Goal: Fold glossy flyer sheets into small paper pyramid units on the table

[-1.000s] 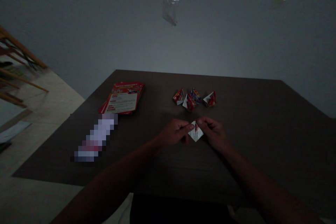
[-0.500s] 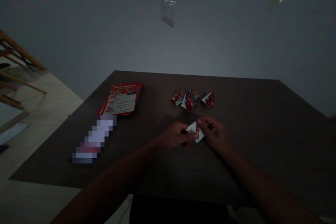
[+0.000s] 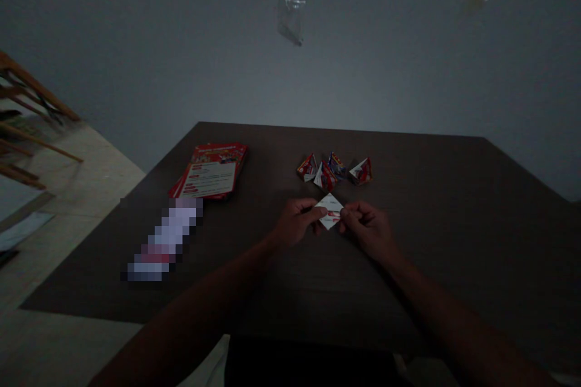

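Observation:
Between my two hands is a small folded paper point(image 3: 330, 202), diamond-shaped from here, white with red print. My left hand point(image 3: 297, 221) pinches its left corner, thumb on top. At the right corner, my right hand point(image 3: 368, 227) grips it between thumb and fingers. Just beyond the hands stand several folded paper shapes point(image 3: 325, 176) in red, white and blue, their points sticking up. The undersides of the held paper and some of my fingertips are hidden.
A stack of red and white printed sheets point(image 3: 211, 175) lies on the left of the dark table point(image 3: 454, 211). Nearer me is a pixelated, blurred-out object point(image 3: 166, 239). A pale wall point(image 3: 408, 72) with a clear plastic bag point(image 3: 291, 9) rises behind. Wooden furniture point(image 3: 36, 91) stands at far left.
The folded paper has turned and shifted slightly left and away from me, now lying as a diamond between both hands. My left hand has moved a little away from me too.

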{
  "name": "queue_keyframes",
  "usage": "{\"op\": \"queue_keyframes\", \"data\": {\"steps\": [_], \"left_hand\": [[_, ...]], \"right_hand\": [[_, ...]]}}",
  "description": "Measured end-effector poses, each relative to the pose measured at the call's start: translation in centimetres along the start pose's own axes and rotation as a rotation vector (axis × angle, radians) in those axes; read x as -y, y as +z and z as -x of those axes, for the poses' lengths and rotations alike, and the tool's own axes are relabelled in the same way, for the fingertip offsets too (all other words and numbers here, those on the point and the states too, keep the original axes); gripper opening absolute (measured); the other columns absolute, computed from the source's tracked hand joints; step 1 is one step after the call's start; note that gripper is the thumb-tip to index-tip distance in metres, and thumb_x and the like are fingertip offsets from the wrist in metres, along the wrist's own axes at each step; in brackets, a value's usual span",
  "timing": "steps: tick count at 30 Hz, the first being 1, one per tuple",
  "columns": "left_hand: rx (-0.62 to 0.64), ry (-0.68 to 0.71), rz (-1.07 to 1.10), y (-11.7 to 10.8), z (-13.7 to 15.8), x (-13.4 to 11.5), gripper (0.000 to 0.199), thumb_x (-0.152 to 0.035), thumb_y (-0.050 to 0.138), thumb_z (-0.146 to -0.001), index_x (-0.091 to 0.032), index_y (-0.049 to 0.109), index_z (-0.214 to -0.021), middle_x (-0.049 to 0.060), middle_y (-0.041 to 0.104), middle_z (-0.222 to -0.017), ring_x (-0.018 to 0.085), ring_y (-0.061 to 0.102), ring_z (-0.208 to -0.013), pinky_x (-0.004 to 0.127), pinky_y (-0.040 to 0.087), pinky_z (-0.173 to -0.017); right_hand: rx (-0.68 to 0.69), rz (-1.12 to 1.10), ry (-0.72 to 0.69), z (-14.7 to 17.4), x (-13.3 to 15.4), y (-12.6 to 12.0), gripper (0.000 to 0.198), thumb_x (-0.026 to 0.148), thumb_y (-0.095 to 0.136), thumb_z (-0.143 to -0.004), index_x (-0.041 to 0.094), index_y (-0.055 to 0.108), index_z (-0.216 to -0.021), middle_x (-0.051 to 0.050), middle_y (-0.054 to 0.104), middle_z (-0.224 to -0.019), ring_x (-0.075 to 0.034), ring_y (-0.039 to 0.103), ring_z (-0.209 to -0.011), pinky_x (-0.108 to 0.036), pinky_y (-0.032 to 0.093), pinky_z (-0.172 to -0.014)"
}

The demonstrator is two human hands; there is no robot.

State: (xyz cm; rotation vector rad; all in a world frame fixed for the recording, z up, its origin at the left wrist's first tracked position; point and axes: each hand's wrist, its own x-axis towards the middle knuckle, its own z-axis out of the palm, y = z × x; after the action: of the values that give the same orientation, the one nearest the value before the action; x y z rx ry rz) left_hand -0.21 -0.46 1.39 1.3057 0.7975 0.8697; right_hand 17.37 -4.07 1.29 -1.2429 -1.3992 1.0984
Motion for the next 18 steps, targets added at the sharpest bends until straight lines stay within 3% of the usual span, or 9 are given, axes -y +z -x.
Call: {"op": "queue_keyframes", "data": {"steps": [5,12,18], "left_hand": [[-0.020,0.013,-0.003,-0.20,0.07,-0.10,0.026,-0.036,0.062,-0.074,-0.010,0.063,-0.072,0.000,0.059,-0.062,0.007,0.049,-0.045,0.019,0.039,-0.042],[0.123,-0.025,-0.090,0.23,0.46,0.02,0.027,-0.037,0.062,-0.076,-0.010,0.062,-0.071,-0.001,0.055,-0.056,0.006,0.048,-0.044,0.017,0.035,-0.042],[0.142,-0.011,-0.110,0.47,0.56,0.06,0.030,-0.039,0.062,-0.077,-0.010,0.061,-0.073,0.000,0.057,-0.058,0.006,0.050,-0.045,0.017,0.037,-0.044]], "right_hand": [[0.072,0.037,-0.029,0.30,0.24,0.03,0.028,0.043,0.057,-0.080,0.016,0.058,-0.073,0.001,0.059,-0.058,-0.009,0.045,-0.050,-0.021,0.034,-0.049],[-0.016,0.022,-0.025,-0.01,-0.05,0.29,0.030,0.045,0.053,-0.082,0.016,0.061,-0.078,0.002,0.052,-0.058,-0.010,0.045,-0.052,-0.021,0.035,-0.048],[-0.073,0.035,-0.055,0.24,0.38,0.47,0.028,0.043,0.056,-0.081,0.016,0.063,-0.079,0.001,0.057,-0.059,-0.012,0.049,-0.052,-0.021,0.038,-0.048]]}}
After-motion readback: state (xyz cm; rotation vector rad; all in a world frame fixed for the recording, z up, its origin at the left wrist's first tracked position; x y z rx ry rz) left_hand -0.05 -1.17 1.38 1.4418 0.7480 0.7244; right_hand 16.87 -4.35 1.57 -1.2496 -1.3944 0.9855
